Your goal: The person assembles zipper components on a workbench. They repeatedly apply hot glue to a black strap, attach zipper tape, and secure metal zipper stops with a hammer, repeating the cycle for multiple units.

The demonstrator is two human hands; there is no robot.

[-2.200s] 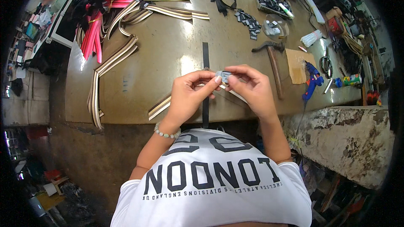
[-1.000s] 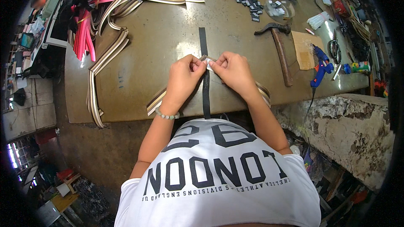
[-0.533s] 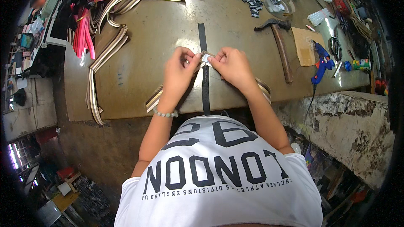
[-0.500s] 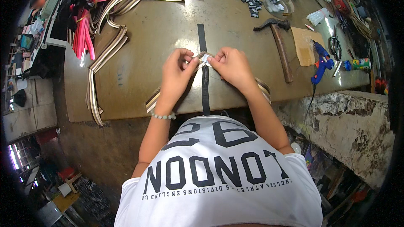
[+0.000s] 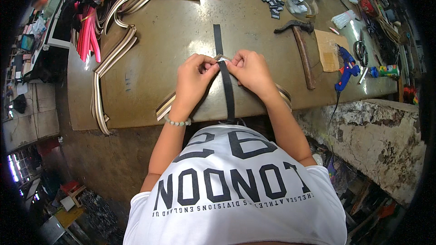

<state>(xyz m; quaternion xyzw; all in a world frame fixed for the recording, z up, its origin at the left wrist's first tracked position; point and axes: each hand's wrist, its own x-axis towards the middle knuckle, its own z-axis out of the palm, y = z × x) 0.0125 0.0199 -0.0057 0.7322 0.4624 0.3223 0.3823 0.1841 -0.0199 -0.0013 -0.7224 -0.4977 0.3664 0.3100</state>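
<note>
A striped strap in brown, tan and white (image 5: 166, 105) runs under both my forearms, its middle bunched between my fingertips. A flat black strip (image 5: 228, 94) lies lengthwise toward me; its near part passes over the striped strap, and its far part (image 5: 217, 38) rests on the table beyond. A sliver of white label (image 5: 222, 60) shows at the crossing. My left hand (image 5: 196, 78) is closed, thumb and fingers pinching at the left of the crossing. From the right, my right hand (image 5: 251, 70) pinches the striped strap, its thumb by the label. The fingertips hide part of the join.
A hammer (image 5: 303, 54), cardboard (image 5: 321, 53), blue glue gun (image 5: 348, 70) and scissors (image 5: 361, 51) lie to the right. More striped straps (image 5: 102, 81) and pink strips (image 5: 86, 36) are at the left. Small black labels (image 5: 269, 0) lie at the back beside a clear bowl (image 5: 302, 3).
The black strip's near part has come over the striped strap and now covers most of the white label. My left hand has shifted slightly right, its fingertips nearer the crossing.
</note>
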